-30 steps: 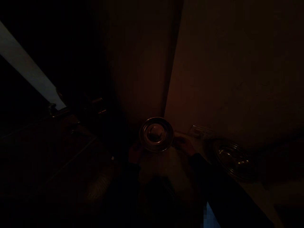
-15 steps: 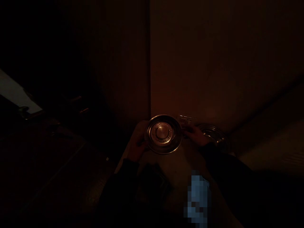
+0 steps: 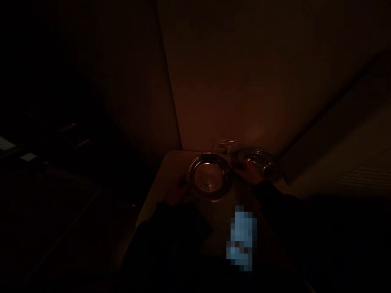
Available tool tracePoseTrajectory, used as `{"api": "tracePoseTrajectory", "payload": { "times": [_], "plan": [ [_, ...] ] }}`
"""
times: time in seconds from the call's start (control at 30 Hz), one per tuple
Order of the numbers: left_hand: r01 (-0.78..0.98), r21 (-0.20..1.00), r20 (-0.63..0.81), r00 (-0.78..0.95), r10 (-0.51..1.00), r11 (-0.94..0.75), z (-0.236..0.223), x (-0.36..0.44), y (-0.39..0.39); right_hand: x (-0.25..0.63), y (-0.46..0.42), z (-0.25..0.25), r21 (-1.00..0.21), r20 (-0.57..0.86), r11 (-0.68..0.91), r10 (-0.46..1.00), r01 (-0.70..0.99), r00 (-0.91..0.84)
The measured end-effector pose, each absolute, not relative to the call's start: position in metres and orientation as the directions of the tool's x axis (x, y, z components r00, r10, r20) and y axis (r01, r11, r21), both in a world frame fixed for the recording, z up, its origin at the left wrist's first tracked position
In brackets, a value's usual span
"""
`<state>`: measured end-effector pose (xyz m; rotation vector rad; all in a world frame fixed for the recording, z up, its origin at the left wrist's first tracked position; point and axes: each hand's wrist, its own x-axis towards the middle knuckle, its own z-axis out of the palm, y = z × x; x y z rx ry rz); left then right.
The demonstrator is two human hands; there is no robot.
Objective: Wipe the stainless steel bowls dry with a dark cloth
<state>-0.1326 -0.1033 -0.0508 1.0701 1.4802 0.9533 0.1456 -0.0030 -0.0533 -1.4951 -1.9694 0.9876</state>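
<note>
The light is very dim. A round shiny metal plate with a raised rim is between my two hands above a small table. My left hand is closed on its left edge, and my right hand grips the right edge. The fingertips are mostly lost in shadow. Just behind my right hand, a second round metal dish with several rim lines stands by the wall; it may be a stack.
The wooden table has rounded corners and meets a wall. A wall socket sits low at the table's back edge. Nearer me glows a pixelated blue patch. Dark floor lies to the left.
My view has shifted and tilted, so the wall seam leans and the socket shows more. The plate's middle looked ringed before; now it appears smooth. Both hands remain at its edges.
</note>
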Motion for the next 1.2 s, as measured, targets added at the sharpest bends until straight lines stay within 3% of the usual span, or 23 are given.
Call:
{"api": "tracePoseTrajectory", "payload": {
  "times": [0.4,0.63,0.97,1.2],
  "plan": [
    [0.18,0.919,-0.342,-0.077,0.937,0.35,-0.061,-0.122,-0.102,0.165,-0.005,-0.083,-0.75,-0.123,0.136,0.933,0.648,-0.338],
    [0.269,0.896,-0.291,-0.244,0.925,0.353,-0.064,-0.132,-0.107,0.165,-0.009,-0.085,-0.742,-0.154,0.118,0.928,0.66,-0.339],
    [0.415,0.839,-0.264,-0.254,0.931,0.351,-0.059,-0.14,-0.127,0.157,-0.015,-0.087,-0.749,-0.159,0.092,0.937,0.656,-0.312],
    [0.494,0.763,-0.243,-0.378,0.893,0.417,-0.062,-0.155,-0.157,0.15,-0.02,-0.09,-0.777,-0.148,0.071,0.945,0.626,-0.291]
  ]
}}
